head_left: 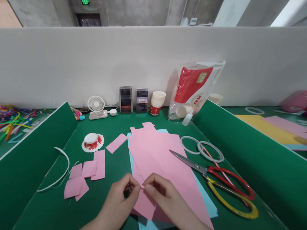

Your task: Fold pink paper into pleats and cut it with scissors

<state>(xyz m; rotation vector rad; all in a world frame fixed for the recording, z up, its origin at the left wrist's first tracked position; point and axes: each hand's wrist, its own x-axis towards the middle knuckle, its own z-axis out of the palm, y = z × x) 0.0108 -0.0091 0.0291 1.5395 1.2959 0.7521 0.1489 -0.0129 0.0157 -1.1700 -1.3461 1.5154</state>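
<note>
My left hand (125,194) and my right hand (160,191) meet over a stack of pink paper sheets (160,148), thumbs and forefingers pinched together. Between the fingertips is a small piece of pink paper (142,187), mostly covered by the fingers. Just below it lies a cut pink paper strip (147,208). Light blue sheets (207,202) stick out from under the pink ones. To the right, large scissors (200,169) with one red and one yellow handle rest with their blades on the paper.
Pink paper pieces (76,186) and a small paper hat (91,141) lie left. Tape rolls (211,151) sit right, near a glue bottle (187,119). A fan (96,104), paper cups (158,101) and a plastic bag (193,86) stand behind. Green dividers (246,151) flank the workspace.
</note>
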